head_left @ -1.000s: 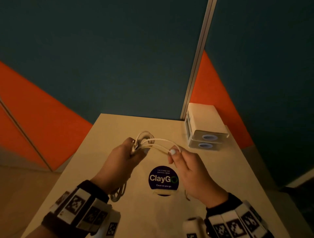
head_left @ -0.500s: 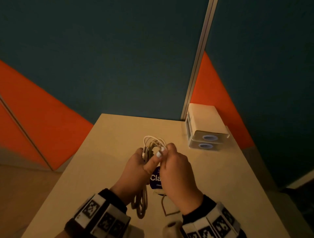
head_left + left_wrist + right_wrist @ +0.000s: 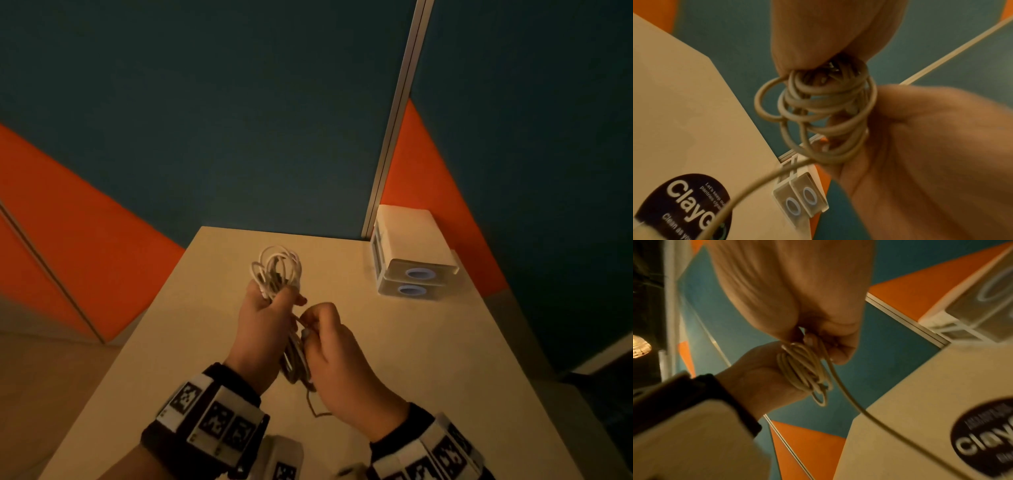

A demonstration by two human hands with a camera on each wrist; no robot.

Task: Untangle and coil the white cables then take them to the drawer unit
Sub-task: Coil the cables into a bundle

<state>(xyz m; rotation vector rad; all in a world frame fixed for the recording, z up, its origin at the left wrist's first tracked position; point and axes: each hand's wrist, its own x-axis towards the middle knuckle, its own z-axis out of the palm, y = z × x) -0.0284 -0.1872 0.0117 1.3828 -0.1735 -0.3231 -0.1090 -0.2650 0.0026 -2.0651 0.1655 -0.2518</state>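
Note:
A bundle of white cable loops (image 3: 277,270) (image 3: 818,113) (image 3: 805,369) stands above the beige table (image 3: 428,342), gripped round its middle by my left hand (image 3: 265,315). Loops stick out above and below that fist. My right hand (image 3: 322,329) sits close beside it and pinches a loose strand (image 3: 838,386) of the same cable. That strand trails down to the tabletop (image 3: 317,407). A white two-drawer unit (image 3: 411,253) with blue-ringed pulls stands at the table's far right corner.
A dark round "ClayGo" sticker (image 3: 688,206) lies on the table under my hands, hidden in the head view. Teal and orange wall panels (image 3: 239,120) rise behind the table. The table's edges drop off left and right.
The cable has gone from a wide loop stretched between both hands to a tight bundle in my left fist. My right hand slid down from the bundle's top to its middle.

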